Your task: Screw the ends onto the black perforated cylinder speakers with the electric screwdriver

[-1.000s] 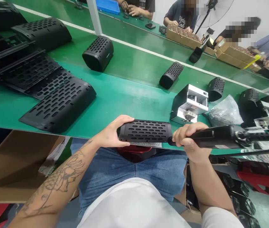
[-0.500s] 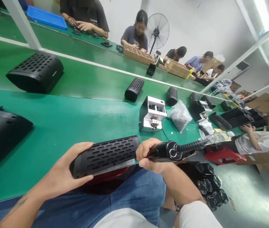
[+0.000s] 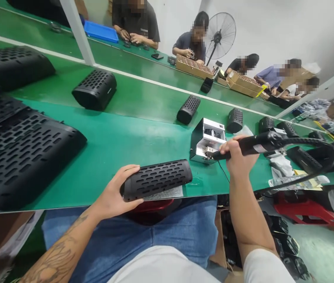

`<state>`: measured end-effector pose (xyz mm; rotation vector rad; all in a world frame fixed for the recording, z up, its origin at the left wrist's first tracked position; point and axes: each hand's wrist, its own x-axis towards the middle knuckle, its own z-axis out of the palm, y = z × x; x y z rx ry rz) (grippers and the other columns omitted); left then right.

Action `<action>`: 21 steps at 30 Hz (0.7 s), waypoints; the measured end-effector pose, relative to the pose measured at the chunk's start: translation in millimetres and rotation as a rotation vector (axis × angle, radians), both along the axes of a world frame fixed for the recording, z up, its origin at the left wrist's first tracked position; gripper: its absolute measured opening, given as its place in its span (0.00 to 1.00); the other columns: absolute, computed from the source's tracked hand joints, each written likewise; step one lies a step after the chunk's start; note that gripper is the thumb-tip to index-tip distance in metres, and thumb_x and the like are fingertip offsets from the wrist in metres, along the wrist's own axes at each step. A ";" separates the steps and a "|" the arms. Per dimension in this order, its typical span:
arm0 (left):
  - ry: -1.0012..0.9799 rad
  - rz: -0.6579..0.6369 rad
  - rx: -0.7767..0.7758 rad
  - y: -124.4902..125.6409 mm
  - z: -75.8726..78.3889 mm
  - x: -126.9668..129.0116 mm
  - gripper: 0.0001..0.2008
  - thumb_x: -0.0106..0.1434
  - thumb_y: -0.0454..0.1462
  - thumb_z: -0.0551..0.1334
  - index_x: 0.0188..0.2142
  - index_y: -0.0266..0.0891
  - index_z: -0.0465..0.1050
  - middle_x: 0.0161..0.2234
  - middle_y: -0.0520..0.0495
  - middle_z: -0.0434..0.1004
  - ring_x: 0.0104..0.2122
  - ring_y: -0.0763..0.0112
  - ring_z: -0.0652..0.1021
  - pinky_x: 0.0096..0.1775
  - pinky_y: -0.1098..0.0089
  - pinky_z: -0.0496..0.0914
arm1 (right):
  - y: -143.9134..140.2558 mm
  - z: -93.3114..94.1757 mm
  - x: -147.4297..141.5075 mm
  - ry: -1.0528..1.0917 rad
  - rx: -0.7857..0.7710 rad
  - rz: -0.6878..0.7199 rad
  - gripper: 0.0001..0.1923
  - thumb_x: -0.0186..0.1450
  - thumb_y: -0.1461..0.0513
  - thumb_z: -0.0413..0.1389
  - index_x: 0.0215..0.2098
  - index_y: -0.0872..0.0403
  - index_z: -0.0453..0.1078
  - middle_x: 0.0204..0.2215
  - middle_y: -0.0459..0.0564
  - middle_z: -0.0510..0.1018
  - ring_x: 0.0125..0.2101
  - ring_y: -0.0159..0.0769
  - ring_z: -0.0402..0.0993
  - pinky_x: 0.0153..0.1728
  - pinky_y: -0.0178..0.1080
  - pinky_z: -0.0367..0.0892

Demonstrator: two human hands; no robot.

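Note:
My left hand (image 3: 114,192) grips the near end of a black perforated speaker shell (image 3: 158,180), which lies across the front edge of the green table (image 3: 131,133) above my lap. My right hand (image 3: 237,155) is closed on a black electric screwdriver (image 3: 257,143) with a coiled cable. The screwdriver's tip sits at the front of a small white-and-black screw feeder box (image 3: 206,139), well to the right of the shell.
Large black perforated grille panels (image 3: 22,153) lie at the left. More black speaker shells (image 3: 94,89) (image 3: 188,109) (image 3: 234,120) rest on the belt behind. Other people work at cardboard trays (image 3: 192,67) on the far side, beside a standing fan (image 3: 220,33).
My right hand has carried the screwdriver away from the shell's right end, up to the screw feeder box. My left hand still holds the shell. The view has swung.

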<state>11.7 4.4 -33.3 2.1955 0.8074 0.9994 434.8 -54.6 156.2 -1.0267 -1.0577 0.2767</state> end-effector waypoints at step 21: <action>-0.091 -0.066 -0.012 -8.0 -1.2 13.3 0.56 0.69 0.47 0.85 0.88 0.52 0.60 0.81 0.31 0.72 0.80 0.33 0.78 0.80 0.32 0.77 | -44.6 11.0 -96.3 0.082 -0.001 0.582 0.17 0.73 0.46 0.83 0.47 0.44 0.87 0.22 0.36 0.81 0.16 0.33 0.76 0.25 0.39 0.84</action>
